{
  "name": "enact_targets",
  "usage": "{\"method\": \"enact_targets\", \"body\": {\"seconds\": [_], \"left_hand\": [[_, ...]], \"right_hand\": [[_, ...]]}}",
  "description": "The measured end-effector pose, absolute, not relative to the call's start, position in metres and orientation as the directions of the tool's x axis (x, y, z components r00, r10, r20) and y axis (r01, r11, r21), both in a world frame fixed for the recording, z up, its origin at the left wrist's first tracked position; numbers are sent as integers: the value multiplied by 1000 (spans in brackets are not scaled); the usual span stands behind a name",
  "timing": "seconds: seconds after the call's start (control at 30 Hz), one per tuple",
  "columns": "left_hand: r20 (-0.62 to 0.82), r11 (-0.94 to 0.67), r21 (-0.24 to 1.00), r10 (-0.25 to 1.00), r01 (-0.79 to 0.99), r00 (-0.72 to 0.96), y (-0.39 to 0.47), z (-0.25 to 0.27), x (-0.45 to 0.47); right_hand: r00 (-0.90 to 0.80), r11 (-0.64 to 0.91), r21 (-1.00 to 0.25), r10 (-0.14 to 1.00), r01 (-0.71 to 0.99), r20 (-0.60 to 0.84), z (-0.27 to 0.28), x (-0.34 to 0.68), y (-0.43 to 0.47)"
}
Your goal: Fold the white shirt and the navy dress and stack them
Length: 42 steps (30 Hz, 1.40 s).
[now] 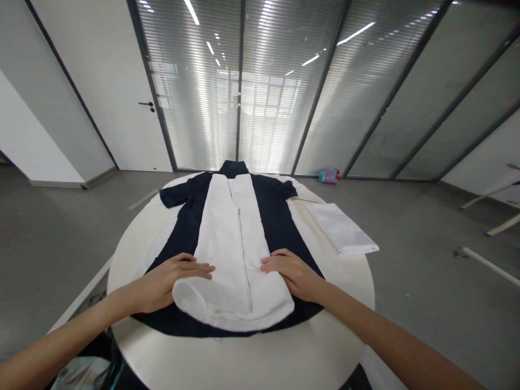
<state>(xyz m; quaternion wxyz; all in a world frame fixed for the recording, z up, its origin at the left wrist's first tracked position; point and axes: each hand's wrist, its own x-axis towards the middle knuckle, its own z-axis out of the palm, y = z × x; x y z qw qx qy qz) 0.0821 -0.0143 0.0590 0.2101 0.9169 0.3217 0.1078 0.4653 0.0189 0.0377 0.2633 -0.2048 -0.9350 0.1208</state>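
A dark navy short-sleeved shirt [280, 216] lies spread on the round white table, its collar at the far side and its hem toward me. Down its middle runs a long white cloth piece [221, 233] with a seam or front edge along it and a rounded near end. My left hand [174, 279] rests on the left border of the white cloth, fingers stretched over it. On the opposite border lies my right hand [294, 273], fingers extended on the cloth and thumb partly hidden. Neither hand visibly lifts the fabric.
The white table [239, 363] has a folded white cloth [341, 227] at its right, overhanging the edge slightly. A blue and pink cylindrical object [329, 176] lies on the floor by the glass partition. White furniture legs [493, 265] stand at the right.
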Motion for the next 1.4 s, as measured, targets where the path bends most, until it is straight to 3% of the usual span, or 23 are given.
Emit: {"method": "enact_targets", "body": {"seconds": [0.13,0.2,0.27,0.33,0.5,0.63,0.73,0.87,1.07,1.27,1.4], "left_hand": [[-97,-96,786,957,611,275,28,65,97],[-241,154,848,964,507,110,49,59,105],[-349,286,870,933,401,91,62,52,110],[-343,289,891,934,350,100,63,47,110],[-132,10,918,950,396,283,35,46,95],[-21,-125,882,953,454,303,19,44,88],[0,-103,863,979,495,204,20,40,90],[-7,-81,854,986,514,167,38,33,93],[-66,8,907,990,421,123,56,40,104],[23,-31,994,997,107,78,55,43,114],[-143,145,989,985,-15,95,68,29,113]], "right_hand": [[-417,483,-745,858,460,298,33,439,58],[-287,254,-863,948,437,134,28,428,74],[-265,127,-915,964,382,23,26,424,80],[-321,144,-925,947,353,25,27,428,77],[-571,450,-790,806,417,157,33,456,58],[-555,570,-713,775,409,301,30,460,54],[-412,497,-722,855,481,314,23,450,51],[-232,295,-759,953,580,193,16,438,47],[-182,79,-842,983,534,-24,26,436,55],[-208,43,-703,966,710,-151,40,429,63],[-147,10,-568,969,823,-196,41,423,74]]}}
